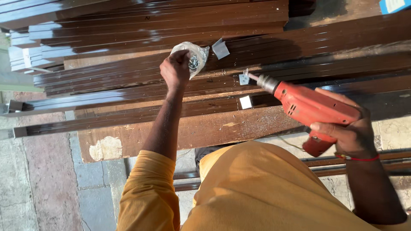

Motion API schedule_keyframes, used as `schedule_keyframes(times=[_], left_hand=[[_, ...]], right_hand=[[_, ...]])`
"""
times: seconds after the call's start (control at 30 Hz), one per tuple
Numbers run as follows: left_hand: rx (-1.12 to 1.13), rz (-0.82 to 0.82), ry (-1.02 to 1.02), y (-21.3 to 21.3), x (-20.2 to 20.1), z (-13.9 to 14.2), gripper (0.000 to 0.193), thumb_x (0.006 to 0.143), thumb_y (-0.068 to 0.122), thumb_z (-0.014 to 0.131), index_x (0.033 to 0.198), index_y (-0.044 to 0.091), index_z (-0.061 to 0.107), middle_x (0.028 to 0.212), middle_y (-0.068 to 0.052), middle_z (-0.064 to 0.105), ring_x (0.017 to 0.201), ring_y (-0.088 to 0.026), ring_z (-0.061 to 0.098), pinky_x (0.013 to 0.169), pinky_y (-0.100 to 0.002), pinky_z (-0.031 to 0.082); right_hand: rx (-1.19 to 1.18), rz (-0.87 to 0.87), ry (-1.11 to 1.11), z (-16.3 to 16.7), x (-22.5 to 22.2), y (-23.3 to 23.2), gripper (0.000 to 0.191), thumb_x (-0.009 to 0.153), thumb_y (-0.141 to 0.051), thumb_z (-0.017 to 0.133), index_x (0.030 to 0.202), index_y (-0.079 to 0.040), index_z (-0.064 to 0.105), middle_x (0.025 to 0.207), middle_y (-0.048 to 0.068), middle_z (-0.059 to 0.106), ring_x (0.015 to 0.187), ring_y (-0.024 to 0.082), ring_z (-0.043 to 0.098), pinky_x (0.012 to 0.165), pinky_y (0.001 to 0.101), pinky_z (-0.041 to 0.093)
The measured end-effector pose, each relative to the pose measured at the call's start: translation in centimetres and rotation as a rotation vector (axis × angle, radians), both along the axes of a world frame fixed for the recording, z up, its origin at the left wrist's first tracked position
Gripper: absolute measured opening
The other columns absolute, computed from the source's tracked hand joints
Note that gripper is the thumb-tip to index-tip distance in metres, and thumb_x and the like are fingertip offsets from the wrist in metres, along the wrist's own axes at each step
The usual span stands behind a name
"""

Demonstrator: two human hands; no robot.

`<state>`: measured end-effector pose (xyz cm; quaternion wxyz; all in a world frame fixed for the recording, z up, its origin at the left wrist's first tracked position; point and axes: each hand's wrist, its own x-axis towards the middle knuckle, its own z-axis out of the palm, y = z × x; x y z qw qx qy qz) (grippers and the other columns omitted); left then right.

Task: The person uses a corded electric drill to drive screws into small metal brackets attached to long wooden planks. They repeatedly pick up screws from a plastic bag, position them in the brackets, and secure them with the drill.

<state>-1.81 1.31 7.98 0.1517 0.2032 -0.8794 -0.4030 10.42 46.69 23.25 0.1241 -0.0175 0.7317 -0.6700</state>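
Note:
My left hand (pixel 175 68) reaches forward into a clear plastic bag (pixel 198 54) of small metal screws that lies on glossy dark brown profiles (pixel 128 81). My right hand (pixel 349 128) grips a red power drill (pixel 306 107), whose chuck and bit point left at a small metal corner bracket (pixel 244 78) on a profile. Another grey metal bracket (pixel 221 48) lies beside the bag. A white bracket end (pixel 245 102) shows at the cut end of a profile below the drill bit.
Long brown profiles are stacked across a worn wooden plank (pixel 192 130) dusted with shavings. More profiles with pale ends (pixel 21 55) pile up at the far left. Stone floor (pixel 51 184) lies below. My orange shirt fills the lower frame.

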Motion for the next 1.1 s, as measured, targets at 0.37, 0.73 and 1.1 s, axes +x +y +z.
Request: schedule_keyframes(times=[0.37, 0.73, 1.1], left_hand=[[1.163, 0.079, 0.124, -0.6, -0.3, 0.9, 0.015, 0.099, 0.018, 0.069, 0.09, 0.005, 0.069, 0.073, -0.006, 0.069, 0.059, -0.012, 0.063, 0.051, -0.025, 0.051], [1.667, -0.084, -0.005, 7.7, 2.2, 3.2, 0.01, 0.104, 0.002, 0.055, 0.107, 0.001, 0.064, 0.089, -0.01, 0.069, 0.072, -0.015, 0.065, 0.061, -0.026, 0.057], [1.846, -0.019, -0.073, 11.6, 4.7, 4.9, 0.022, 0.105, 0.02, 0.058, 0.11, -0.001, 0.064, 0.098, -0.013, 0.07, 0.089, -0.022, 0.074, 0.08, -0.031, 0.067]], right_hand=[[-0.402, -0.087, 0.008, -1.0, 0.4, -3.5, 0.065, 0.082, 0.004, 0.075, 0.144, 0.008, 0.057, 0.13, 0.015, 0.069, 0.119, 0.022, 0.068, 0.11, 0.0386, 0.054], [-0.09, -0.016, 0.158, -0.6, -0.3, -4.9, 0.076, 0.075, -0.009, 0.083, 0.145, 0.008, 0.058, 0.132, 0.015, 0.071, 0.119, 0.017, 0.069, 0.109, 0.0316, 0.053], [0.001, 0.011, 0.189, -0.5, -0.2, -5.0, 0.078, 0.074, -0.011, 0.085, 0.144, 0.008, 0.058, 0.131, 0.014, 0.072, 0.117, 0.016, 0.069, 0.105, 0.0306, 0.054]])
